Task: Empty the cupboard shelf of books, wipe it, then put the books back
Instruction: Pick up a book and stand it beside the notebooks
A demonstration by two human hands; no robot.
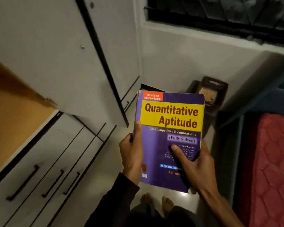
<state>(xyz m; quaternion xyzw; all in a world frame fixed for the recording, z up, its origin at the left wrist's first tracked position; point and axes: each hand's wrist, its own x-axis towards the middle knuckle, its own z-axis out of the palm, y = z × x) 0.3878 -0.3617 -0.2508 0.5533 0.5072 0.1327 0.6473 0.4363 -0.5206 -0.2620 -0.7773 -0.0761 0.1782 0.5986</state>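
Observation:
A thick purple and yellow book (169, 122) titled "Quantitative Aptitude" is held flat, cover up, in front of me over the floor. My left hand (132, 153) grips its spine edge, thumb lying along the cover. My right hand (195, 167) holds the lower right corner with the thumb pressed across the cover. The wooden cupboard shelf (11, 122) shows at the far left, bare in the part I can see. Its white door (59, 59) stands swung open between the shelf and the book.
White drawers with black handles (52, 182) sit below the shelf. A red mattress (272, 169) on a dark bed frame runs along the right. A dark brown stool-like object (211, 94) stands in the corner under the window. My bare feet (157, 200) are on the pale floor.

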